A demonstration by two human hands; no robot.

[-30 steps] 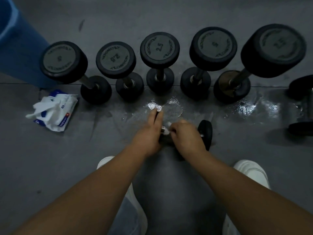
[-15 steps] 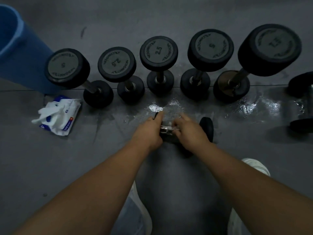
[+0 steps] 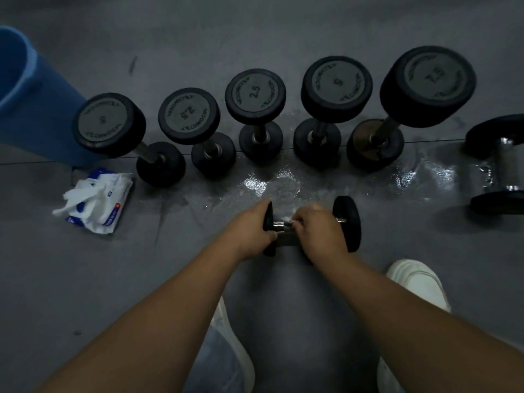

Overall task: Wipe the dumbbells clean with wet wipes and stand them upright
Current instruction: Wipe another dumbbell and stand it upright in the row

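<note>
The small dumbbell (image 3: pixel 347 222) lay on its side on the floor (image 3: pixel 85 279), in front of five upright dumbbells (image 3: pixel 255 92) standing in a row. The left grip (image 3: pixel 249 231) was curled round its left head. The right grip (image 3: pixel 317 231) was closed over the handle, pressing a white wet wipe (image 3: pixel 287 219) against it. A pack of wet wipes (image 3: pixel 99 202) lay well to the left, and another dumbbell (image 3: pixel 499 165) lay flat at the far right.

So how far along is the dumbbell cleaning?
Five dumbbells stand upright in a row, apparently done. In hand: the left hand grips one end of a small lying dumbbell while the right hand holds a wipe on its handle. Left: standing it up, plus the dumbbell lying at right.
</note>
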